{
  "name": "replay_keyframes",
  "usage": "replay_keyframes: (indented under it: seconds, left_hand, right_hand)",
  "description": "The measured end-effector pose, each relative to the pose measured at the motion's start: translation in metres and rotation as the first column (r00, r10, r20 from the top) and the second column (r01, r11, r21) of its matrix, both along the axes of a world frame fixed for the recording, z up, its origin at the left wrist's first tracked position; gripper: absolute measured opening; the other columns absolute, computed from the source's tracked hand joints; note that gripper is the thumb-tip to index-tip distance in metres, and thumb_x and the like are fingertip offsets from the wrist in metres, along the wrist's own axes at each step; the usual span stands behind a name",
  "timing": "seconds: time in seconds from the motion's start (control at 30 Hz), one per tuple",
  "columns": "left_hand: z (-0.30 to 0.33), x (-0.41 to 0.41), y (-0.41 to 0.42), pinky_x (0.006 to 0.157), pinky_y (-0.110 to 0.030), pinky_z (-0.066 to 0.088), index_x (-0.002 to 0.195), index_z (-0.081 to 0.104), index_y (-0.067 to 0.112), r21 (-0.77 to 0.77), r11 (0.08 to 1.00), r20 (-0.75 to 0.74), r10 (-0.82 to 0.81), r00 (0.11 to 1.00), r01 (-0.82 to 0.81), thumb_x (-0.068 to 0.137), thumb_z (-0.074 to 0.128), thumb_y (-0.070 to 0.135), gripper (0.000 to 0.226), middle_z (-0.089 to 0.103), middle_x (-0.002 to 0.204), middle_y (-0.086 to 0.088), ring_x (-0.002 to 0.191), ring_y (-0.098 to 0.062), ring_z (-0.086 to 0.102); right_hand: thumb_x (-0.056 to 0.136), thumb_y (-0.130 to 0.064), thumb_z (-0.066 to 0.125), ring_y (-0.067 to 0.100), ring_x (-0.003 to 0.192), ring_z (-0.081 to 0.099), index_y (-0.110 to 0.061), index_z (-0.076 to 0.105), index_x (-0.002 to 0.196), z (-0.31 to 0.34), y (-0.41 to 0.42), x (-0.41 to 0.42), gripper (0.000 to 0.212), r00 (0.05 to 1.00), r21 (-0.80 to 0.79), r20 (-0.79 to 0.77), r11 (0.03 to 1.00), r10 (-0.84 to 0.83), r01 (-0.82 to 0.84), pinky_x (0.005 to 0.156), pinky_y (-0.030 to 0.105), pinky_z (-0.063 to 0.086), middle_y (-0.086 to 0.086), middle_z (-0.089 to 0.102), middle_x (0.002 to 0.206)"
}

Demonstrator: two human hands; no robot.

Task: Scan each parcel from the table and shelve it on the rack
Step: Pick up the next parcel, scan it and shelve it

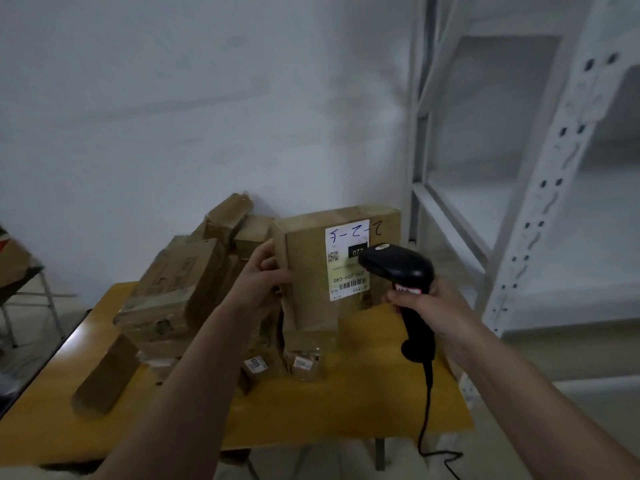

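The rack (540, 216) stood to your right, just past the counter (363, 403). The parcel (311, 271) was upright above the counter, long axis vertical, label (347, 259) toward you. Your left hand (258, 282) gripped its left edge; your right hand (429, 306) clenched the scanner (403, 282), its head touching or just before the label. The rack lay nearer your right hand.
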State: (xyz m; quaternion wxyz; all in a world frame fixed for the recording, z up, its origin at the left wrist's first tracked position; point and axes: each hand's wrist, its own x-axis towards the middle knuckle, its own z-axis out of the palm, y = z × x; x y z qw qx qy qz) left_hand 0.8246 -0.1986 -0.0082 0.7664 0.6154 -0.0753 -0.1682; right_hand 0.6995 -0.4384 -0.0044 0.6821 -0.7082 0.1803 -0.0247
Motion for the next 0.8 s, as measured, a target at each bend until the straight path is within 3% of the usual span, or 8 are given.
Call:
replay_keyframes:
  seconds: [0.1,0.17,0.27,0.4,0.5,0.63,0.8]
  left_hand:
    - [0.000,0.003,-0.019,0.093,-0.059,0.047,0.142,0.043,0.011,0.059,0.987,0.029,-0.151,0.988,0.149,0.055,0.077,0.001,0.094,0.052,0.134,-0.025,0.120,-0.044,0.053]
    - [-0.004,0.004,-0.033,0.094,-0.059,0.047,0.141,0.045,0.023,0.106,0.977,-0.001,-0.187,0.982,0.186,0.052,0.078,0.001,0.097,0.056,0.132,-0.015,0.117,-0.037,0.057]
    - [-0.020,-0.003,-0.058,0.080,-0.047,0.055,0.127,0.056,0.035,0.051,0.953,-0.086,-0.292,0.952,0.297,0.049,0.079,-0.001,0.089,0.063,0.122,-0.006,0.109,-0.029,0.062]
    - [-0.042,-0.018,-0.098,0.077,-0.042,0.051,0.132,0.050,0.020,-0.002,0.942,-0.174,-0.331,0.927,0.336,0.060,0.063,-0.019,0.083,0.064,0.111,-0.010,0.101,-0.028,0.060]
    - [-0.061,-0.022,-0.109,0.076,-0.044,0.050,0.136,0.046,0.015,-0.063,0.950,-0.278,-0.312,0.908,0.307,0.061,0.056,-0.022,0.084,0.062,0.113,-0.012,0.103,-0.030,0.058]
    - [-0.072,-0.035,-0.108,0.077,-0.051,0.051,0.135,0.047,0.022,-0.075,0.943,-0.313,-0.330,0.890,0.323,0.046,0.063,-0.015,0.097,0.058,0.124,-0.013,0.112,-0.035,0.055]
    - [-0.073,-0.063,-0.108,0.091,-0.062,0.047,0.133,0.048,0.023,-0.080,0.933,-0.322,-0.358,0.876,0.352,0.052,0.065,-0.015,0.091,0.059,0.124,-0.013,0.115,-0.036,0.055]
  right_hand:
    - [0.076,-0.010,0.075,0.034,0.091,0.068,-0.012,0.070,0.086,-0.004,-0.003,-0.024,0.011,0.987,-0.003,0.001,0.987,-0.160,0.160,0.091,0.048,0.051,0.019,0.072,0.091]
    - [0.076,-0.009,0.075,0.035,0.088,0.068,-0.009,0.070,0.086,-0.006,-0.003,-0.040,0.011,0.963,0.001,0.004,0.963,-0.268,0.268,0.091,0.050,0.051,0.020,0.072,0.089]
    - [0.077,-0.003,0.072,0.031,0.075,0.067,-0.006,0.070,0.085,-0.012,-0.002,-0.068,0.010,0.905,0.017,-0.007,0.905,-0.426,0.426,0.083,0.046,0.053,0.024,0.070,0.088]
    - [0.077,-0.002,0.072,0.024,0.067,0.063,0.000,0.069,0.091,-0.018,-0.002,-0.113,0.014,0.817,-0.025,-0.041,0.818,-0.575,0.575,0.070,0.036,0.052,0.024,0.068,0.080]
    - [0.076,-0.003,0.074,0.022,0.069,0.065,-0.004,0.070,0.090,-0.019,-0.009,-0.144,0.015,0.748,-0.026,-0.044,0.749,-0.662,0.662,0.071,0.035,0.056,0.023,0.070,0.083]
    - [0.076,0.000,0.072,0.026,0.074,0.065,-0.001,0.068,0.093,-0.019,-0.025,-0.167,0.018,0.679,-0.003,-0.039,0.680,-0.733,0.733,0.081,0.042,0.055,0.028,0.068,0.095]
    - [0.074,0.000,0.074,0.025,0.071,0.063,-0.002,0.069,0.090,-0.019,-0.039,-0.166,0.017,0.726,0.033,-0.026,0.726,-0.687,0.687,0.079,0.041,0.055,0.017,0.066,0.081]
